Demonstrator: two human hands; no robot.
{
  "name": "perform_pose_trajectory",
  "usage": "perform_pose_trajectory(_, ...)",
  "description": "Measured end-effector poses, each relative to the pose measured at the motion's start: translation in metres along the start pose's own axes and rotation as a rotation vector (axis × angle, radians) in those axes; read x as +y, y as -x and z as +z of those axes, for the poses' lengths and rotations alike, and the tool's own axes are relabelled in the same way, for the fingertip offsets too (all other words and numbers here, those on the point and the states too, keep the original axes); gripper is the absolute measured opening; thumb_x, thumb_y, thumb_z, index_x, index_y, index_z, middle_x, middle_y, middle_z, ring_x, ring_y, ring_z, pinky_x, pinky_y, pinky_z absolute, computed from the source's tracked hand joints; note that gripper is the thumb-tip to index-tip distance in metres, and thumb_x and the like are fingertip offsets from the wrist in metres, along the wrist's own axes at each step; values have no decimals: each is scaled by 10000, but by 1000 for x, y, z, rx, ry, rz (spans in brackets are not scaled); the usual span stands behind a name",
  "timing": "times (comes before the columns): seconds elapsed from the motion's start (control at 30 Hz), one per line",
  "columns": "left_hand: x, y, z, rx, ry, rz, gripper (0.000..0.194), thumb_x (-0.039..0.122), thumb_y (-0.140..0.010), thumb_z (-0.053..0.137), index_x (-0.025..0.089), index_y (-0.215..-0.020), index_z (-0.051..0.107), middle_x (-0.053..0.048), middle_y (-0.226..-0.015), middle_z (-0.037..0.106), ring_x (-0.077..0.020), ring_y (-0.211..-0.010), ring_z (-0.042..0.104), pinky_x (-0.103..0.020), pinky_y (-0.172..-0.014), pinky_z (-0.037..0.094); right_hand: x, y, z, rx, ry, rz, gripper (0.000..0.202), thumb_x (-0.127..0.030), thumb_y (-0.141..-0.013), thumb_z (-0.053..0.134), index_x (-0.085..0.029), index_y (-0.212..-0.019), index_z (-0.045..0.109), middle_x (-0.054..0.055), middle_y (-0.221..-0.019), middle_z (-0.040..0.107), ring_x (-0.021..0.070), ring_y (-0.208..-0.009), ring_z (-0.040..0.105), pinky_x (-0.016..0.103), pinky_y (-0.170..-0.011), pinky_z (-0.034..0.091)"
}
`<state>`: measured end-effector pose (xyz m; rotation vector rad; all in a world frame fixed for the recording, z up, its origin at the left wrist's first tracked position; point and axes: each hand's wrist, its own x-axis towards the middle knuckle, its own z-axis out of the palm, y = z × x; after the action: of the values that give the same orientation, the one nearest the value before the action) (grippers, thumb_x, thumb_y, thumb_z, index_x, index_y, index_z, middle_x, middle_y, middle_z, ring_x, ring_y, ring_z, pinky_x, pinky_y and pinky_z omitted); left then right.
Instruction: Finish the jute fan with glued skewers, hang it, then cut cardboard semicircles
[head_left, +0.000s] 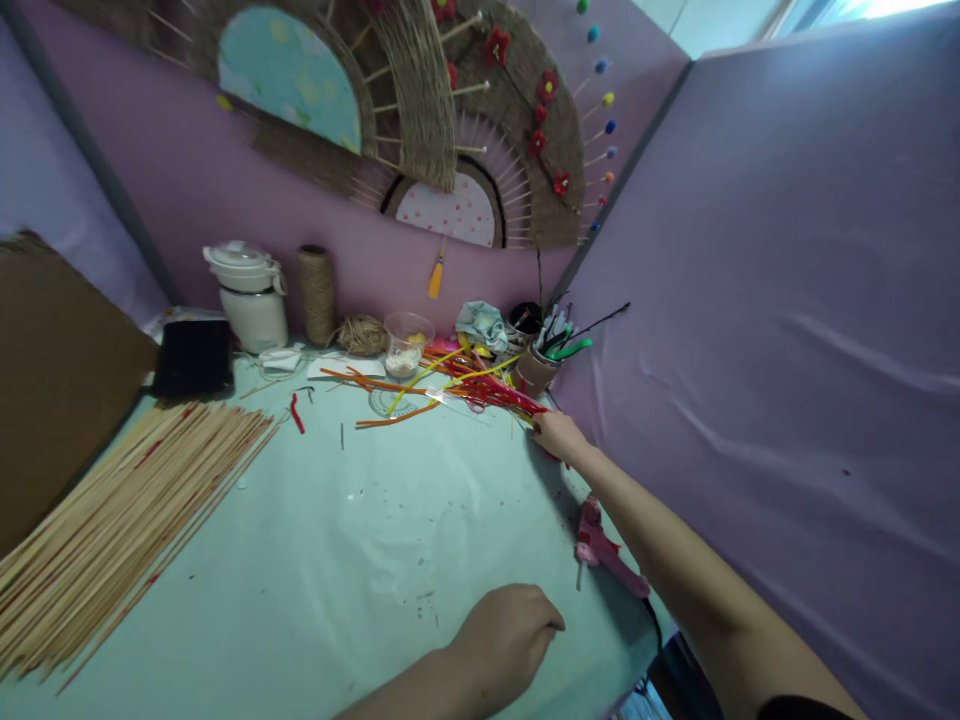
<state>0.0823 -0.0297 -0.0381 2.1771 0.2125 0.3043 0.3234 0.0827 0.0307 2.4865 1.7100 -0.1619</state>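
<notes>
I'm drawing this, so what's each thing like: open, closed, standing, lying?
Red strips: lying bunched
Right hand: at those strips, grasp unclear
Left hand: curled, palm hidden
White canister: lid on
Twine spool: upright
Twine ball: wound
Clear cup: partly filled
Glue gun: lying down
Wooden sticks: lying bunched
Pen holder: upright, filled

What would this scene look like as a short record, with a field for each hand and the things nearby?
Left hand: curled over the pale green tabletop
Right hand: at the thin red, orange and yellow craft strips; grip unclear
Right side: pistol-shaped pink glue gun
Left side: long pale wooden sticks
Back: brown twine spool, white lidded canister
</notes>
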Motion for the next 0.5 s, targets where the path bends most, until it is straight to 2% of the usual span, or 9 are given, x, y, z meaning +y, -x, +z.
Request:
perform_pose_trajectory(0.13,-2,-1,2,-10,-5,-19,246,137,-885,473,168,-1020,677,-70,-1006,720,-202,-960,664,-295,-873,506,-37,-14,-53,228,-156,-128,127,-207,-899,553,-155,-924,666,34,-884,678,159,-831,635,271,-772,471)
perform_pose_trajectory(0.2,-4,-2,3,-17,-9,-11,247,145,-881,481,163,-1028,679,-74,-1019,722,-206,-963,669,-291,-874,509,-66,-31,-79,373,-254,-192,193,-186,-888,487,-153,-977,656,36,-918,677,154,-866,620,245,-794,435)
perform_pose_trajectory(0.27,-7,-4,6,-42,-29,4,245,142,-857,516,158,-1036,682,-78,-1031,724,-216,-975,671,-287,-876,511,-100,-54,-97,483,-354,-250,255,-172,-873,435,-145,-1027,637,47,-985,667,150,-918,603,234,-826,414)
perform_pose_trajectory(0.33,-12,-7,12,-78,-59,6,248,130,-821,562,168,-1029,691,-72,-1040,731,-229,-990,672,-287,-875,513,-134,-77,-103,532,-443,-299,280,-160,-847,427,-125,-1026,640,59,-967,665,153,-897,599,238,-827,416)
perform_pose_trajectory(0.4,-19,-10,19,-102,-76,-2,244,139,-805,589,200,-1015,698,-49,-1058,736,-233,-998,673,-290,-864,519,-162,-96,-99,541,-518,-335,274,-137,-809,448,-116,-979,663,68,-919,666,167,-868,601,259,-826,427)
perform_pose_trajectory(0.5,-30,-16,32,-73,-44,3,221,182,-822,586,250,-1001,696,-8,-1083,735,-220,-971,679,-285,-803,531,-187,-106,-83,534,-614,-375,256,-101,-733,510,-132,-904,697,90,-953,658,200,-914,596,302,-871,433)
